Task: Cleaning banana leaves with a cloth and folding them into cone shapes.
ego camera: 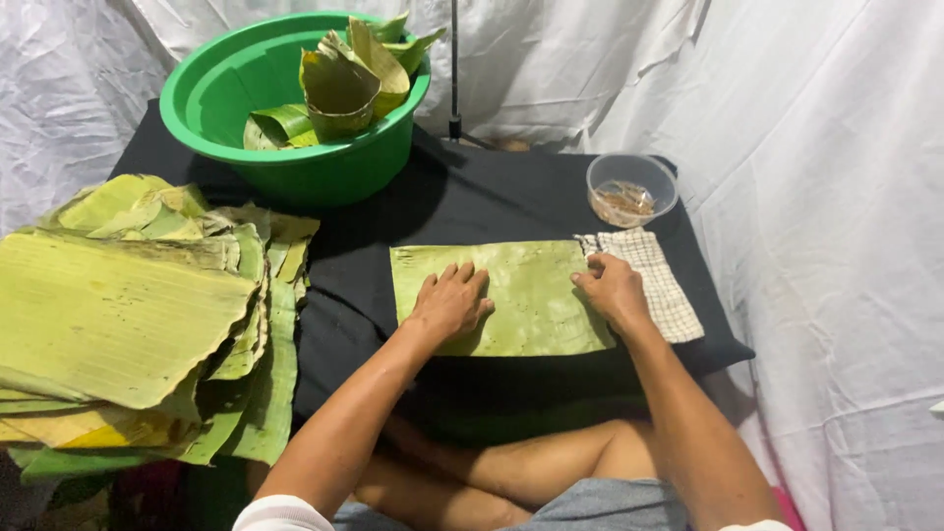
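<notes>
A rectangular piece of green banana leaf lies flat on the black cloth-covered table in front of me. My left hand rests palm down on the leaf's left part, fingers slightly spread. My right hand presses on the leaf's right edge, its fingertips touching a checked cloth that lies beside the leaf. Neither hand grips anything.
A thick stack of large banana leaves fills the left side. A green basin at the back holds folded leaf cups. A small clear bowl with thin sticks stands at the back right. White sheeting surrounds the table.
</notes>
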